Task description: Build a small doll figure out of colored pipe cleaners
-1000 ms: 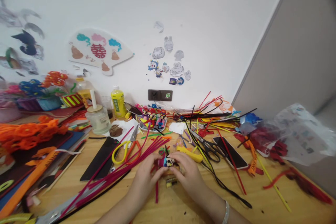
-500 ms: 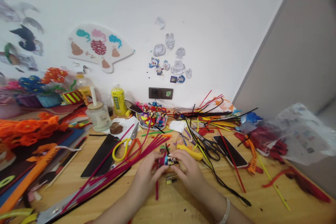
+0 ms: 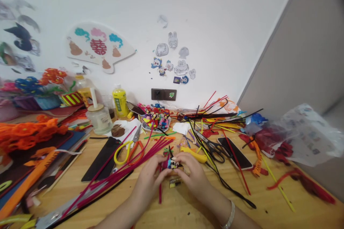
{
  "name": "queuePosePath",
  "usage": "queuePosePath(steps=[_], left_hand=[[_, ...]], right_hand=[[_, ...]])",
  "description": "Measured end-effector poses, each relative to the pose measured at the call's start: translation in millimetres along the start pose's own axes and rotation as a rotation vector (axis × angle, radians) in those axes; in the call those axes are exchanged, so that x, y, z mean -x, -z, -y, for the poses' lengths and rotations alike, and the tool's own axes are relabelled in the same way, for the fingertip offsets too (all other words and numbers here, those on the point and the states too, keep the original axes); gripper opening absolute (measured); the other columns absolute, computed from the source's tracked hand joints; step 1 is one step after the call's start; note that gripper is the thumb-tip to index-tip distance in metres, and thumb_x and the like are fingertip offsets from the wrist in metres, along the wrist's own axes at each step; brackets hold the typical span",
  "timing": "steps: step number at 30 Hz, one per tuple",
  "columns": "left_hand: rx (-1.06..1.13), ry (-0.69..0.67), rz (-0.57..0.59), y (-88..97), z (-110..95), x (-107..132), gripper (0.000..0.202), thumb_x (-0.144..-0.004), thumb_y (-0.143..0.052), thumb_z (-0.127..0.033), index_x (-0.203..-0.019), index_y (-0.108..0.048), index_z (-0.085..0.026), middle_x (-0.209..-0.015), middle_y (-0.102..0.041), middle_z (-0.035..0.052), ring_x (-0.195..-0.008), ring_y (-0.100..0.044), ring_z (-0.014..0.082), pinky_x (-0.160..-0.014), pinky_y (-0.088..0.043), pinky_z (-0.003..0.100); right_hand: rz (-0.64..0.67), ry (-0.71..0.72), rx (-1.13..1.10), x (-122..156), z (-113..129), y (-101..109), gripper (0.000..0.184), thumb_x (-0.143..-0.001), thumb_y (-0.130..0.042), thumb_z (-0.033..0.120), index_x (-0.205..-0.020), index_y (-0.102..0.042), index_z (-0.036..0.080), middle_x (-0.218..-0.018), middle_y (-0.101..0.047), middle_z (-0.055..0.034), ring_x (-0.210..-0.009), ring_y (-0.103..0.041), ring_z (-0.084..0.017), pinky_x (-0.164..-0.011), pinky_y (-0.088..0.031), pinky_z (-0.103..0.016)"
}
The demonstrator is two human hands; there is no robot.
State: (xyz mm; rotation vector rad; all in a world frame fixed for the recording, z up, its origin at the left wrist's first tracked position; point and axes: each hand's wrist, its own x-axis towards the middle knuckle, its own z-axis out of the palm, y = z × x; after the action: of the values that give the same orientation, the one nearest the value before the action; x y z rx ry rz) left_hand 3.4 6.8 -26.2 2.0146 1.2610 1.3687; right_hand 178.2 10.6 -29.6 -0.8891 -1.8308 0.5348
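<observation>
Between my two hands is a small craft figure (image 3: 173,164) in magenta, light blue, white and black, apparently of fuzzy pipe cleaner, with a dark stem sticking up. My left hand (image 3: 150,171) pinches its magenta end. On the black-and-white end, the fingertips of my right hand (image 3: 194,171) are closed. Fingers partly cover the figure. A magenta strip (image 3: 160,194) hangs down beside my left fingers. Just under the hands lies a small yellow and dark piece (image 3: 175,183). The yellow glue gun (image 3: 197,156) rests right behind my right hand.
Magenta pipe cleaners (image 3: 113,180), large scissors (image 3: 53,218) and yellow-and-orange-handled scissors (image 3: 123,152) lie left. Black scissors (image 3: 215,150) and a phone (image 3: 238,155) lie right. Behind stand a tray of colourful figures (image 3: 156,120), a yellow bottle (image 3: 120,101) and a glass jar (image 3: 99,120).
The camera view has shifted slightly, so the background sits a little further left and up. Both hands keep their grip on the figure with hardly any movement.
</observation>
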Motion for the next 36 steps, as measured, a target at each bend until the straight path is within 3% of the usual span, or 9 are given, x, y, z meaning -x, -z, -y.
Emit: queuePosePath(steps=[6,11,16,19,23,28,31,34,36], left_hand=[[0.14,0.038,0.013,5.9,3.4,-11.9,0.021,-0.069,-0.063,-0.02,-0.09,-0.062,-0.019,-0.089,-0.066,0.0064,-0.084,-0.063,0.0215,-0.077,-0.051,0.035],[0.373,0.187,0.012,3.8,9.3,-16.3,0.033,-0.065,-0.067,-0.023,-0.097,-0.061,-0.018,-0.099,-0.067,0.0091,-0.096,-0.062,0.0235,-0.087,-0.048,0.038],[0.418,0.272,0.013,4.5,4.9,-17.3,0.036,-0.06,-0.072,-0.025,-0.094,-0.064,-0.017,-0.098,-0.07,0.0092,-0.095,-0.063,0.0247,-0.089,-0.048,0.04],[0.408,0.29,0.06,7.9,4.9,-18.2,0.032,-0.068,-0.067,-0.033,-0.096,-0.067,-0.018,-0.104,-0.07,0.0106,-0.1,-0.061,0.0262,-0.094,-0.044,0.042],[0.466,0.337,0.086,8.9,10.4,-19.0,0.036,-0.077,-0.055,-0.042,-0.1,-0.068,-0.018,-0.11,-0.068,0.0102,-0.107,-0.057,0.0278,-0.1,-0.036,0.045],[0.494,0.343,0.102,5.3,14.2,-19.9,0.035,-0.074,-0.061,-0.04,-0.101,-0.068,-0.02,-0.109,-0.068,0.0102,-0.106,-0.057,0.0287,-0.096,-0.04,0.044],[0.433,0.314,0.052,4.6,14.0,-19.2,0.03,-0.072,-0.063,-0.038,-0.098,-0.07,-0.023,-0.108,-0.066,0.0093,-0.109,-0.053,0.0289,-0.1,-0.035,0.045],[0.356,0.266,0.034,2.4,14.0,-16.1,0.033,-0.068,-0.068,-0.035,-0.1,-0.07,-0.026,-0.11,-0.063,0.009,-0.115,-0.046,0.0298,-0.105,-0.024,0.046],[0.436,0.282,0.068,-1.6,13.8,-13.0,0.038,-0.068,-0.069,-0.035,-0.105,-0.067,-0.026,-0.116,-0.061,0.0087,-0.118,-0.044,0.0295,-0.106,-0.022,0.046]], right_hand=[[0.003,-0.251,-0.452,-5.6,9.1,-2.8,0.027,-0.074,-0.063,0.025,-0.1,-0.054,0.021,-0.097,-0.061,-0.0056,-0.091,-0.06,-0.019,-0.083,-0.049,-0.033],[-0.086,-0.533,-0.663,-11.3,5.3,-6.3,0.028,-0.071,-0.065,0.044,-0.077,-0.059,0.017,-0.074,-0.063,-0.0017,-0.072,-0.061,-0.017,-0.071,-0.05,-0.03],[-0.098,-0.688,-0.826,-7.6,-0.3,-16.2,0.032,-0.058,-0.076,0.04,-0.069,-0.06,0.016,-0.065,-0.061,0.0018,-0.062,-0.059,-0.012,-0.063,-0.049,-0.024],[-0.103,-0.744,-0.887,-5.7,-0.2,-18.1,0.033,-0.059,-0.076,0.04,-0.071,-0.06,0.015,-0.068,-0.062,0.0004,-0.065,-0.059,-0.011,-0.064,-0.049,-0.023],[-0.09,-0.758,-0.916,-5.2,0.9,-16.7,0.034,-0.061,-0.075,0.041,-0.072,-0.059,0.014,-0.075,-0.063,-0.0025,-0.071,-0.061,-0.013,-0.067,-0.049,-0.024],[-0.11,-0.705,-0.876,-4.1,-0.2,-17.9,0.028,-0.067,-0.07,0.039,-0.077,-0.06,0.016,-0.079,-0.063,-0.0037,-0.073,-0.062,-0.016,-0.072,-0.049,-0.03],[-0.166,-0.644,-0.797,-4.6,-3.7,-19.2,0.026,-0.062,-0.074,0.036,-0.074,-0.059,0.018,-0.073,-0.061,-0.0003,-0.071,-0.059,-0.016,-0.07,-0.048,-0.029],[-0.18,-0.385,-0.487,-3.0,-4.6,-18.2,0.013,-0.068,-0.07,0.028,-0.071,-0.061,0.019,-0.075,-0.059,-0.0011,-0.075,-0.057,-0.017,-0.074,-0.046,-0.029],[-0.139,-0.15,-0.189,0.2,-3.0,-16.7,0.007,-0.079,-0.058,0.023,-0.077,-0.064,0.02,-0.084,-0.059,-0.004,-0.083,-0.056,-0.018,-0.079,-0.046,-0.031]])
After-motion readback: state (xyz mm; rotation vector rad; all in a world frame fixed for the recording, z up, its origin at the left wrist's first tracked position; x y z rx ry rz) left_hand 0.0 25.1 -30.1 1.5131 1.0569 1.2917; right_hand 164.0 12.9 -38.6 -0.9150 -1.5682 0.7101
